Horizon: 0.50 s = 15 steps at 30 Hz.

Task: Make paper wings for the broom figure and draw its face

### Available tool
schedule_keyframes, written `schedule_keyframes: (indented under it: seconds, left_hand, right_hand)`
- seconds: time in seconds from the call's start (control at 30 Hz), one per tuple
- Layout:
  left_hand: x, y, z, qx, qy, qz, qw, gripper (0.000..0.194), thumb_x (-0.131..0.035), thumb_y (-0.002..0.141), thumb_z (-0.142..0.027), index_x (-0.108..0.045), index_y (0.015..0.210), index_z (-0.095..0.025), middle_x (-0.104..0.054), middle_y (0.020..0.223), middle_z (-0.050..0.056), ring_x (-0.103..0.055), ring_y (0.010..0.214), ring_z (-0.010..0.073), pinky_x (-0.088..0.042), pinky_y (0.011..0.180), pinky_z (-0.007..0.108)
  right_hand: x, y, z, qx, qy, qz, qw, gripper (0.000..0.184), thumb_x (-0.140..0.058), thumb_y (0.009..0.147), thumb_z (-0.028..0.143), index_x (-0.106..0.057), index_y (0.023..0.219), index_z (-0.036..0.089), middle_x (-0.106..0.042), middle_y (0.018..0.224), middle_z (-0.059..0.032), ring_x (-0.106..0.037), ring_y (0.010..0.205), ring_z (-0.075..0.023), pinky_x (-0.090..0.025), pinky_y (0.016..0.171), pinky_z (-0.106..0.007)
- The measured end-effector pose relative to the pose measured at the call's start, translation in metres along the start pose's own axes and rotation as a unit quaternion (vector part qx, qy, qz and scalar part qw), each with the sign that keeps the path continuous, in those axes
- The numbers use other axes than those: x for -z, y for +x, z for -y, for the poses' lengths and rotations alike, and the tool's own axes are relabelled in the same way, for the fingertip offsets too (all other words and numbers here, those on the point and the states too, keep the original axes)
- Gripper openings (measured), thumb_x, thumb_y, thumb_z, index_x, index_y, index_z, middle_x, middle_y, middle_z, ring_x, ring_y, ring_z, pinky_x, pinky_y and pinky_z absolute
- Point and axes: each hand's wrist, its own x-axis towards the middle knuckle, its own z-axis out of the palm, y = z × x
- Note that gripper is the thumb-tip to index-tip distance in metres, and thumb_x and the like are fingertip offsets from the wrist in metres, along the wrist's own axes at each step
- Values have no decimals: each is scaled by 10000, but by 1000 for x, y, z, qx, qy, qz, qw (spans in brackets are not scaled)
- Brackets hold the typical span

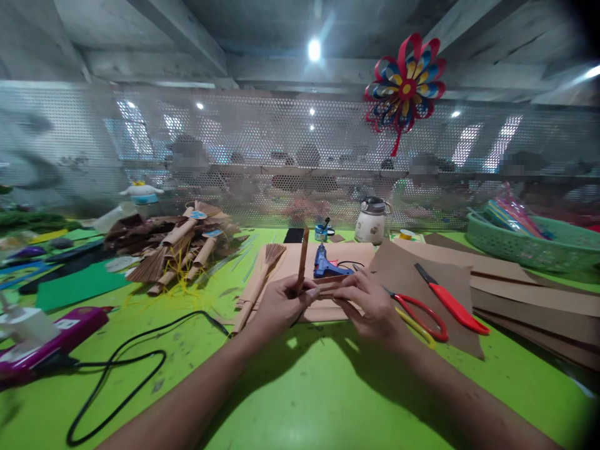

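Nearest is the green table (300, 400), with a black cord (201, 312) looping on the left; an arm could snag it if it swings wide. Farther in, the left hand (280, 306) pinches an upright brown strip (303, 262). The right hand (370, 303) pinches folded brown paper (330, 289) just beside it, between the two hands. I cannot tell if both bits are one piece. The thin paper could bend or slip if the fingers squeeze or pull too hard. The red-handled scissors (444, 334) lie close by the right wrist, so a sideways push could bump them. The best room to move is on the near side, well in from the table's far edge. Just past the fingers sits the blue glue gun (328, 265); if its tip is hot, a reach forward could burn. The white jug (370, 225) stands behind, before the holey screen (262, 144).
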Motion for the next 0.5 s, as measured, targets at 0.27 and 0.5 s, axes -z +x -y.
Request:
schedule_keyframes:
  seconds: [0.27, 0.5]
  left_hand:
    - [-3, 0, -2, 16, -20, -19, 999, 268, -731, 654, -364, -652, 774, -139, -553, 639, -6, -457, 588, 116, -348, 550, 224]
    - [-1, 0, -3, 20, -35, -65, 997, 251, -737, 664, -364, -666, 781, -153, -558, 633, -11, -464, 590, 119, -355, 566, 228]
  right_hand:
    - [0, 1, 4, -34, 63, -11, 997, 120, -557, 837, 146, -660, 833, 207, -638, 846, -80, -523, 832, -225, -432, 767, -410]
    - [8, 3, 10, -271, 149, -124, 943, 148, -619, 813, 329, -587, 779, 189, -561, 717, -35, -509, 699, -184, -423, 667, -340]
